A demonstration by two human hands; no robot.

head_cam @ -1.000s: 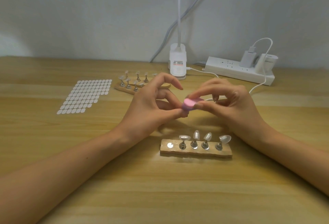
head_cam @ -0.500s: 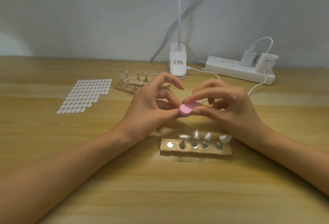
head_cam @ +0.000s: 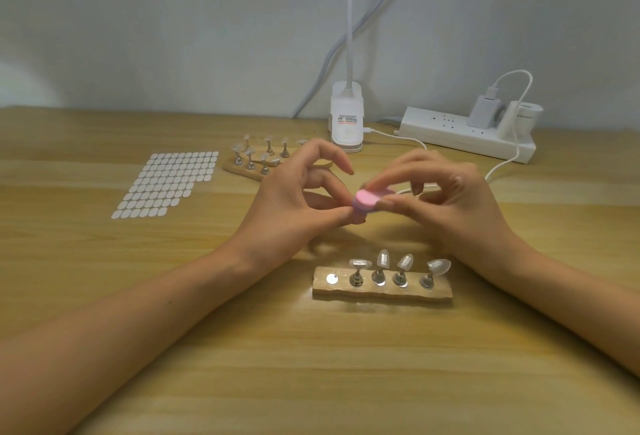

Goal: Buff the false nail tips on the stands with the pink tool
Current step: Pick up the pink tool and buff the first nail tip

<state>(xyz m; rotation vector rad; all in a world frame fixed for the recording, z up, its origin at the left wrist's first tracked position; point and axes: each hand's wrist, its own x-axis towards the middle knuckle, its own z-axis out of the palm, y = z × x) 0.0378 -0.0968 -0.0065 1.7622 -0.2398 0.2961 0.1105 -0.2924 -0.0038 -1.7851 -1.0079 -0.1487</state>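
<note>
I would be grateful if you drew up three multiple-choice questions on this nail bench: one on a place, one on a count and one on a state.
1. Where does the sheet of white stickers lie, relative to the far stand?
A. to its left
B. to its right
C. on top of it

2. How many nail tips stand on the near stand?
A. two
B. four
C. six

3. What is the state of the pink tool?
A. it lies loose, untouched
B. the right hand pinches it
C. it is stuck on the near stand

Answers:
1. A, the sheet lies left of the far stand.
2. B, four pegs bear tips and the left-end spot is bare.
3. B, fingertips of the right hand pinch it in the air behind the near stand.
</note>
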